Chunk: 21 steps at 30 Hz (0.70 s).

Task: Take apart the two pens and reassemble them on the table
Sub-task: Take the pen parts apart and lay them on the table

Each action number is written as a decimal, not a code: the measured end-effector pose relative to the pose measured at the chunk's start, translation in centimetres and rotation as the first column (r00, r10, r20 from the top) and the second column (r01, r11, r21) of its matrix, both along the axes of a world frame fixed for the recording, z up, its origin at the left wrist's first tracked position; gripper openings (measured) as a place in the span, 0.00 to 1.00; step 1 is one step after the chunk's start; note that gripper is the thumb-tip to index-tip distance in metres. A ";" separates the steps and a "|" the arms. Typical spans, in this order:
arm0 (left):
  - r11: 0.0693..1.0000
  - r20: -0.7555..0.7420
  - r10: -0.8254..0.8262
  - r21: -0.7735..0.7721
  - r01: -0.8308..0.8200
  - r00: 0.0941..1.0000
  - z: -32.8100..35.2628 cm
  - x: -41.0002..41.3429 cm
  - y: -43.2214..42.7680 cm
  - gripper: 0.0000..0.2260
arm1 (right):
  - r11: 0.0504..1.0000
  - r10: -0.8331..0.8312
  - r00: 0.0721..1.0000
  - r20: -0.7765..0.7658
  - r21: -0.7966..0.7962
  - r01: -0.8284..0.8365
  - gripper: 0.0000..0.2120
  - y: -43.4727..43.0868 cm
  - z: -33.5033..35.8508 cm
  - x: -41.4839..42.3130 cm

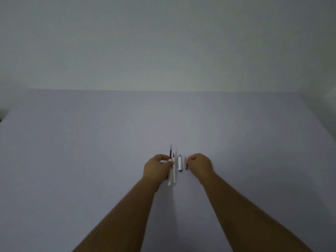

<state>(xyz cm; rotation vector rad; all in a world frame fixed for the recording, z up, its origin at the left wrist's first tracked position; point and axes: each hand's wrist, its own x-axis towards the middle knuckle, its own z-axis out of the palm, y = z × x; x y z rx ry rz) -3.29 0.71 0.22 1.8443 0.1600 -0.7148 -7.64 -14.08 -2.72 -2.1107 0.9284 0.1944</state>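
My left hand [157,167] grips a white pen barrel [170,176] with a dark refill [170,150] sticking out of its far end. Just right of it a thin white refill [174,170] lies on the table. Further right lies a white cap [180,163] with a clip and dark ends. My right hand [199,165] is curled beside a small dark pen piece [186,163], its fingertips at or touching that piece; I cannot tell whether they hold it.
The pale lilac table [91,160] spreads wide around the parts, its far edge meeting a plain wall [163,42]. My two forearms reach in from the bottom of the view.
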 end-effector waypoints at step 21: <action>0.980 0.082 -0.191 0.066 0.186 0.978 0.1 0.1 -1.3 0.04 | 0.868 -0.132 0.980 0.146 0.495 0.043 0.05 -0.8 2.5 1.7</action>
